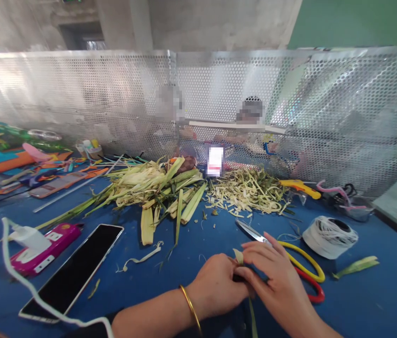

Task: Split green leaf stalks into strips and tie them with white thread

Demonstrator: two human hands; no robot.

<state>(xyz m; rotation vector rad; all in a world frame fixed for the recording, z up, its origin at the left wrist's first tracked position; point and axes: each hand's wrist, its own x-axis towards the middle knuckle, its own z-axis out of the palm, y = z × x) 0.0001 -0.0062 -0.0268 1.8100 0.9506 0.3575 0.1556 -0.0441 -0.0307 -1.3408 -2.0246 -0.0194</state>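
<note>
My left hand [215, 284], with a gold bangle [190, 307] on its wrist, is closed around a pale green leaf strip [238, 256]. The strip's tip sticks up between my hands and a long tail hangs below them. My right hand [272, 270] meets the left, thumb and fingers pinching at the strip; the part inside the grip is hidden. Scissors [313, 265] with yellow and red handles lie partly under my right hand. A ball of white string [328, 237] sits to the right, near a loose leaf piece [356, 267].
Husk-like leaves [145, 185] are heaped at the back centre, beside a pile of short cut strips [249, 192]. At left lie a dark-screened phone [78, 267] and a pink power strip [46, 249] with a white cable. A perforated metal screen [113, 103] borders the table; people sit behind it.
</note>
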